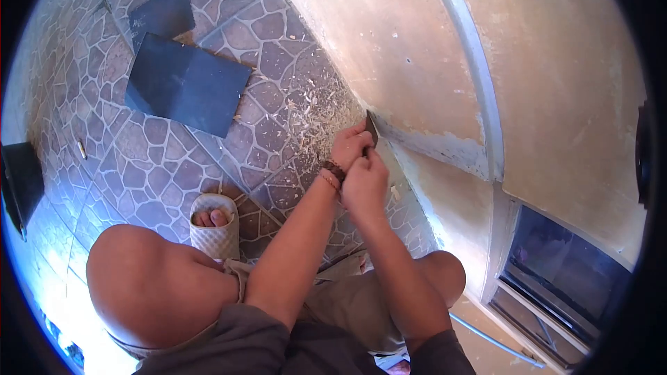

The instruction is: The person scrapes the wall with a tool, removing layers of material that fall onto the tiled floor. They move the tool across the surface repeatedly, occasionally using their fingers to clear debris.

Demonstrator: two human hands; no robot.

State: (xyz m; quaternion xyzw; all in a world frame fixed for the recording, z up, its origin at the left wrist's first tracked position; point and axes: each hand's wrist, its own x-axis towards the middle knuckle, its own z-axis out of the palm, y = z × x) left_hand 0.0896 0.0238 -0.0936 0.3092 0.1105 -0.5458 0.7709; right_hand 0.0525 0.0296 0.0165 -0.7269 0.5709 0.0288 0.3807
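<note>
A dark, flat-bladed scraper [372, 128] touches the lower edge of the tan panel [417, 76], where the surface is worn and flaking. Closed near its blade is my left hand [351, 147], with a dark bracelet at the wrist. My right hand [366, 184] is wrapped around the tool just behind, close against the left. The handle is hidden by my fingers. Pale flakes and shavings [323, 118] lie scattered over the floor beside my hands.
Dark flat sheets [187, 87] lie on the stone-patterned floor [153, 156]. A slippered foot [214, 226] is below them. At right, a dark glass pane [566, 264] is set low in the panelled structure, near a blue hose [497, 342]. A dark object [21, 180] stands far left.
</note>
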